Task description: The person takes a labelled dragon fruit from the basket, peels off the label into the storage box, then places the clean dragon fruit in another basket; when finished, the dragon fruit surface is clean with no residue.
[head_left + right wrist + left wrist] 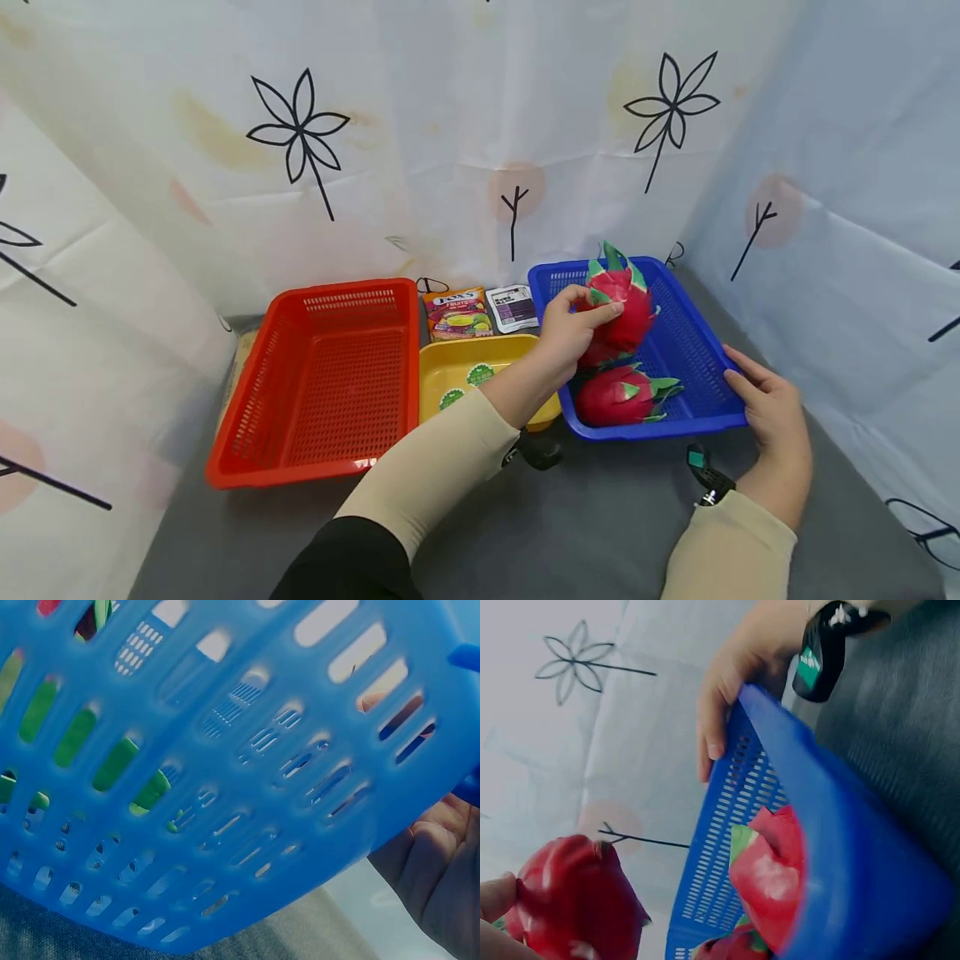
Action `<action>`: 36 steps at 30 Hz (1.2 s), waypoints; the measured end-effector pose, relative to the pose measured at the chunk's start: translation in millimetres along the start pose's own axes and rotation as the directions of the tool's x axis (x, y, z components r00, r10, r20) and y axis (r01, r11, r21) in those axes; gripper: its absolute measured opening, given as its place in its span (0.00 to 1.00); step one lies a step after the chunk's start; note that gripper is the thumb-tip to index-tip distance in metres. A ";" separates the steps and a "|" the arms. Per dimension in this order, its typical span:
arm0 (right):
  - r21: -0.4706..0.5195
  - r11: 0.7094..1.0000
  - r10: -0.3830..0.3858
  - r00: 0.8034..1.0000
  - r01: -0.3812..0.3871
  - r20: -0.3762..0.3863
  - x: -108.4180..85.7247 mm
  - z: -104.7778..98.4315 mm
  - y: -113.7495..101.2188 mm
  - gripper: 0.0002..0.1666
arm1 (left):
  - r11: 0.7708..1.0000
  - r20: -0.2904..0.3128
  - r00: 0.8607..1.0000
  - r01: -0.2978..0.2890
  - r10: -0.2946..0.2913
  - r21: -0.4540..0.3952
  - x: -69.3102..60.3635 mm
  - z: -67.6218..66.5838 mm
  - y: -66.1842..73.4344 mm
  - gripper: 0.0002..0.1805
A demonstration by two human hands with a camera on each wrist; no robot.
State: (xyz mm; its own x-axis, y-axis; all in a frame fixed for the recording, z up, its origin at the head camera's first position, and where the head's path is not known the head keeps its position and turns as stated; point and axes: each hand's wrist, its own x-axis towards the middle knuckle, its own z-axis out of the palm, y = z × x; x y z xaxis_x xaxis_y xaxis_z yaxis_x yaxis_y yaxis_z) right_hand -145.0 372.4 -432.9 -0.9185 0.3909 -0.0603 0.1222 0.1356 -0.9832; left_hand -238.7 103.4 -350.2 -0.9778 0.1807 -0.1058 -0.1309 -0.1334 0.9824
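Note:
My left hand (pixel 566 333) pinches a red dragon fruit (pixel 628 310) with green leaf tips, holding it over the blue basket (pixel 686 354). In the left wrist view this dragon fruit (pixel 577 900) hangs apart from the basket wall. Two more lie inside: a dragon fruit (pixel 611 398) near the front, and another mostly hidden beneath the held one. At the basket's right side, my right hand (pixel 776 417) grips the rim. The right wrist view is mostly filled by the slotted blue basket wall (pixel 247 772), with part of that hand (pixel 442 862) at the right edge.
An orange-red basket (pixel 337 375) stands on the left of the grey table (pixel 600 533). Between the baskets sits a yellow tray (pixel 438 362) with green round labels. Behind it lie a Fox's Fruits candy bag (pixel 457 315) and a white-and-purple packet (pixel 513 308). Patterned cloth walls enclose the table.

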 end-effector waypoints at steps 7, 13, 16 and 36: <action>-0.037 0.999 0.008 1.000 -0.007 0.015 3.9 12.8 -1.9 0.32 | 0.949 -0.073 0.997 0.000 0.024 0.315 20.6 36.8 1.8 0.19; -0.121 0.992 0.027 1.000 -0.026 0.008 5.0 23.2 -3.2 0.34 | 0.742 -0.086 0.996 0.064 -0.009 0.668 26.0 57.0 -7.3 0.23; -0.181 0.983 0.007 1.000 -0.005 0.009 7.3 26.7 -4.3 0.34 | 0.644 -0.076 0.997 0.064 -0.008 0.762 28.4 64.8 -13.2 0.21; -0.382 0.924 -0.002 0.998 -0.022 -0.063 6.5 11.5 -18.6 0.36 | 0.826 0.155 0.987 -0.049 -0.046 0.561 34.8 47.3 -5.0 0.26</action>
State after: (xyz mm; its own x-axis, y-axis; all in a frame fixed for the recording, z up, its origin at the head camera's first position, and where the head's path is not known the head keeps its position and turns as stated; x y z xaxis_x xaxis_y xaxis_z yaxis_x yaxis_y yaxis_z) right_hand -157.6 362.0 -417.0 -0.8933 0.4470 -0.0469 0.2765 0.4643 -0.8414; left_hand -264.4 156.5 -351.4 -0.9337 0.3351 -0.1259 0.0317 0.4275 0.9035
